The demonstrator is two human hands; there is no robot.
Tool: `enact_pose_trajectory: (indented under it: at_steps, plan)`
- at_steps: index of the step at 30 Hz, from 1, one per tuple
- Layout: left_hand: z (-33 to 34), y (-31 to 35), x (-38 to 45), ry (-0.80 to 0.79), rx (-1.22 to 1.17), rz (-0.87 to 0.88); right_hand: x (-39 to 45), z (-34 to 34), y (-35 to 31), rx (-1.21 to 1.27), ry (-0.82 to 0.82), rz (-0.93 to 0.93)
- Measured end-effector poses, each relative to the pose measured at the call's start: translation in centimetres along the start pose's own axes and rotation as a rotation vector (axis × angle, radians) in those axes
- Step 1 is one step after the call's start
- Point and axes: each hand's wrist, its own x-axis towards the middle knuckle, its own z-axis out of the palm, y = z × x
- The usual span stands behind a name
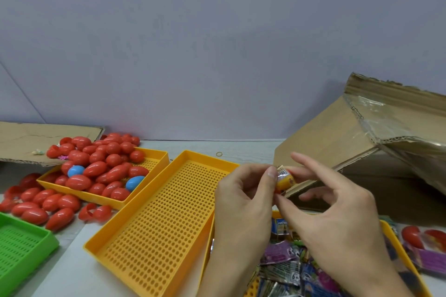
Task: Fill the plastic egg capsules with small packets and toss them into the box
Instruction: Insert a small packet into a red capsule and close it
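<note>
Nearest, a yellow tray of packets point(395, 243) sits under the wrists. Above it the left hand point(241, 198) and right hand point(337, 214) both pinch one small packet point(284, 177) at an egg capsule's mouth between their fingertips; it looks light, crinkly and slippery, best held by its edges. Beyond lies the open cardboard box point(337, 132).

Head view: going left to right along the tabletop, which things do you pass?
Green tray → yellow tray heaped with red egg capsules → empty yellow tray → left hand → small packet pinched between both hands → right hand → cardboard box.
</note>
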Motion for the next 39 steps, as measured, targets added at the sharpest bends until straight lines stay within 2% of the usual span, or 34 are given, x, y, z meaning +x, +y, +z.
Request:
enact_pose_trajectory:
  at_steps: [14, 31, 36, 39]
  plan:
    - [0.3, 0.5, -0.4, -0.012, -0.16, -0.055, 0.3, 0.1, 0.1, 0.199, 0.067, 0.042]
    - [0.5, 0.0, -0.3, 0.011, -0.059, 0.072, 0.3, 0.0, -0.6, 0.202, 0.066, 0.081]
    - [-0.5, 0.1, 0.0, -0.089, -0.07, -0.025, 0.5, -0.9, -0.5, 0.283, -0.066, 0.065]
    - [-1.4, 0.4, 0.2, -0.189, -0.003, -0.048, 0.7, -1.3, -0.5, 0.265, -0.075, 0.091]
